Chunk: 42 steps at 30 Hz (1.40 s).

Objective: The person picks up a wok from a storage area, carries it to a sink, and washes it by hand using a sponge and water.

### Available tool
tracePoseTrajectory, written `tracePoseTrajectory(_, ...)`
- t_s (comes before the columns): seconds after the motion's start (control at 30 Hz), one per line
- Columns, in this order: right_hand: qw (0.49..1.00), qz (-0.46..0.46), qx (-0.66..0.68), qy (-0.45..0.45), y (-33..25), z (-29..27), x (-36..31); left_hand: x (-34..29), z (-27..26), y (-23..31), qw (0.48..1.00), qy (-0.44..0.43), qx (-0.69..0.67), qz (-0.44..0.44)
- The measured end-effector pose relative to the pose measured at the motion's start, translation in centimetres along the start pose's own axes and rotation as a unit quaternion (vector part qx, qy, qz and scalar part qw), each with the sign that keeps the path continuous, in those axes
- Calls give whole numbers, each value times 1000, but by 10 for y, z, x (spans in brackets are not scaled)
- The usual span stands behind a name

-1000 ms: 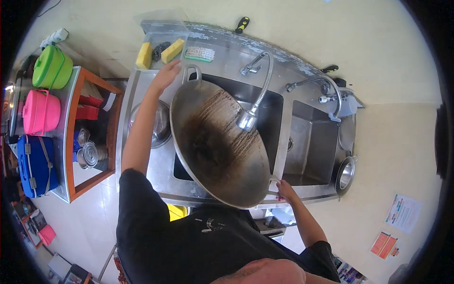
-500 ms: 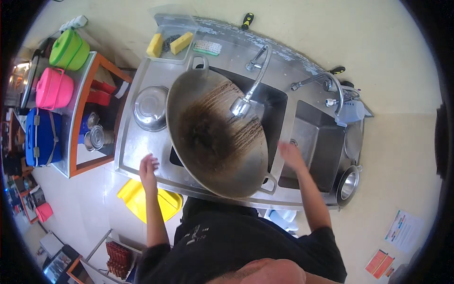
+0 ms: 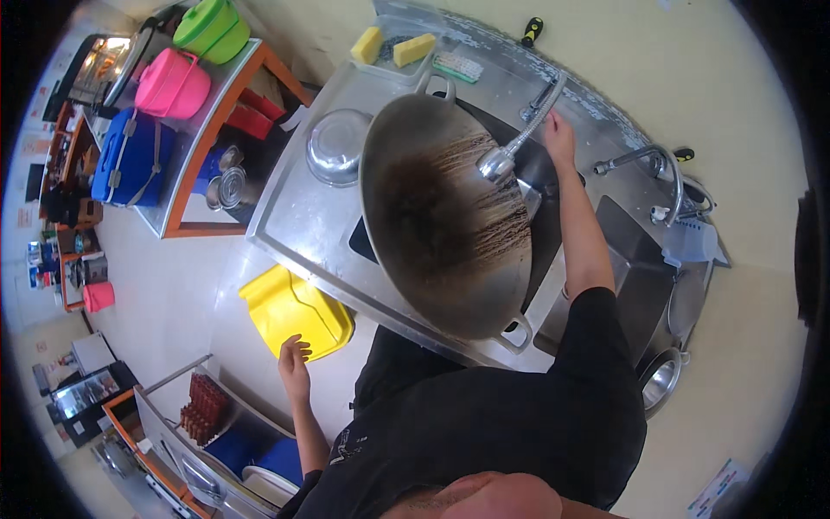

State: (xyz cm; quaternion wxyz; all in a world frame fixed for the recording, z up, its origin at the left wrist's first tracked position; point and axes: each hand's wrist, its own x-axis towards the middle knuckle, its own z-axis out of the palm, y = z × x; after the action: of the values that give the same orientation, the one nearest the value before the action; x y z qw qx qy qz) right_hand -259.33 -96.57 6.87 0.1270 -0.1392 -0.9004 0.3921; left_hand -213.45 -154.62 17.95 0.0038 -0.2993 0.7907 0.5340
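Note:
A large wok (image 3: 406, 285) with two loop handles lies tilted over the sink basin (image 3: 553, 233). Its inside is dark brown in the middle, with brown streaks toward the right. Above it hangs the chrome spray head (image 3: 495, 163) of a flexible-necked tap (image 3: 543, 112). My right hand (image 3: 559, 138) is stretched over the basin to the tap's base, its fingers closed at the tap handle, which they largely hide. My left hand (image 3: 295, 353) hovers in front of the counter, above a yellow plastic bin (image 3: 290, 307), fingers apart and holding nothing.
Left of the wok sits an upturned metal bowl (image 3: 337, 143). Behind are yellow sponges (image 3: 413, 50) in a tray and a brush (image 3: 457, 67). A second tap (image 3: 640, 154) stands over the right basin (image 3: 635, 277). A shelf at left carries blue, pink (image 3: 174, 84) and green containers.
My right hand has moved from beside the wok's right rim up to the tap's base. My left hand has dropped away from the counter. The view has turned and shifted.

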Motion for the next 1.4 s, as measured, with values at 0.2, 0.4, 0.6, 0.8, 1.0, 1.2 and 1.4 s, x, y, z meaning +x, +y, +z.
tracePoseTrajectory(0.2,987,-44,102,119,-39,-34,-9,-1,14,-14,998,-54,12,25)
tracePoseTrajectory(0.4,922,54,384,9,-77,-53,-19,-11,0,-51,999,-44,-2,-32)
tracePoseTrajectory(0.6,996,-52,-72,10,48,-34,17,-47,-34,-187,968,-67,-30,-238)
tracePoseTrajectory(0.8,986,5,-126,-107,25,-9,-14,-153,-83,-248,913,-76,-52,-398)
tracePoseTrajectory(1.0,972,-94,162,141,20,9,-14,-137,-83,-230,895,-69,-39,-440)
tracePoseTrajectory(1.2,996,-37,-80,-26,-3,-13,-16,-63,-63,-194,937,-68,-27,-341)
tracePoseTrajectory(1.4,972,-170,-158,46,8,-18,-29,-9,-23,-134,964,-118,-2,-239)
